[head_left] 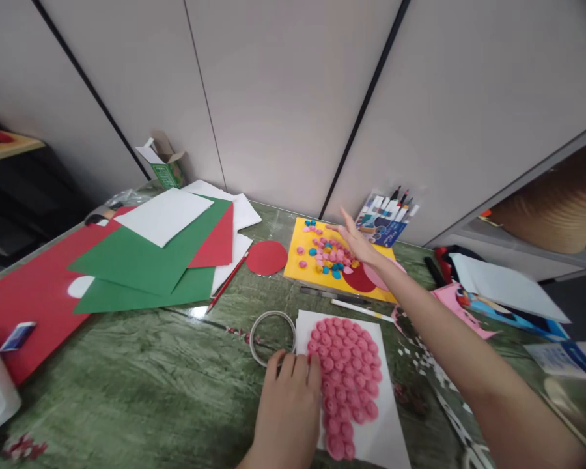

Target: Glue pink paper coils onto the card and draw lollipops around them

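Observation:
My left hand (289,407) lies palm down, fingers stretched, over the left edge of a white sheet (385,436). Its fingertips are at the lower rim of a roll of tape (252,345) and beside a cluster of pink paper rosettes (344,365) that covers much of the sheet. Farther away, my right hand (355,240) reaches over a yellow sheet (295,260) with its fingers spread and nothing seen in them. Small pink, blue and yellow paper pieces (333,255) lie just below it, next to a dark red paper circle (359,279) and a partly covered pink one.
Red and green sheets (151,270) with white paper spread across the left. A red pencil (228,281) and a red circle (266,258) lie between. Markers (388,212) stand at the back. Scissors (456,423) and white scraps (422,358) lie right, under my right forearm.

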A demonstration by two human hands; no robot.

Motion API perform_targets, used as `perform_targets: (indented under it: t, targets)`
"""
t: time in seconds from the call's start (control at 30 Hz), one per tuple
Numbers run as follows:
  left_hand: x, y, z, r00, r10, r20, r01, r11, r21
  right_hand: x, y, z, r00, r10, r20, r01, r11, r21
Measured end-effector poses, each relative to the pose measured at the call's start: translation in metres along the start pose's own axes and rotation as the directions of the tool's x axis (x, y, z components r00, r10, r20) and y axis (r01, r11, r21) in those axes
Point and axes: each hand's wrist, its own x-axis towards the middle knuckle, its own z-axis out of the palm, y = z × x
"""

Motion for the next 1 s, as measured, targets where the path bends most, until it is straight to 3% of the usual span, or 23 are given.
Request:
perform_targets:
  t: [0.17, 0.27, 0.37, 0.47, 0.63, 0.7, 0.83, 1.0]
  targets:
    - [0.003, -0.002, 0.000, 1.000, 0.004, 0.001, -0.004, 1.000, 0.009, 0.047, -0.006, 0.010, 0.996, -0.036, 0.076, 0.033, 0.999, 0.041]
    - [0.004, -0.002, 0.000, 1.000, -0.003, 0.010, 0.003, 1.000, 0.009, 0.057, -0.007, 0.023, 0.988, -0.046, 0.148, 0.038, 0.997, 0.061]
    - [0.004, -0.002, 0.000, 1.000, -0.002, 0.016, 0.002, 1.000, 0.007, 0.039, -0.010, 0.025, 0.983, -0.041, 0.180, 0.026, 0.996, 0.089]
    - [0.004, -0.003, -0.001, 1.000, 0.013, 0.026, -0.014, 1.000, 0.011, 0.009, -0.013, 0.014, 0.983, -0.043, 0.180, 0.019, 0.991, 0.131]
    - [0.003, -0.003, -0.003, 0.997, 0.006, 0.080, -0.008, 1.000, 0.021, -0.020, -0.005, -0.017, 0.999, 0.028, -0.019, -0.022, 0.963, 0.270]
    - [0.003, -0.002, -0.003, 0.996, 0.009, 0.088, -0.011, 1.000, 0.026, -0.025, 0.004, -0.025, 0.996, 0.080, -0.044, -0.065, 0.958, 0.280]
    - [0.004, -0.002, -0.004, 0.997, 0.016, 0.075, -0.019, 0.999, 0.038, -0.035, 0.014, -0.016, 0.991, 0.128, -0.032, -0.115, 0.957, 0.265]
    - [0.004, -0.002, -0.005, 0.996, 0.015, 0.092, -0.019, 0.999, 0.045, -0.035, 0.004, 0.001, 0.994, 0.110, -0.018, -0.100, 0.954, 0.282]
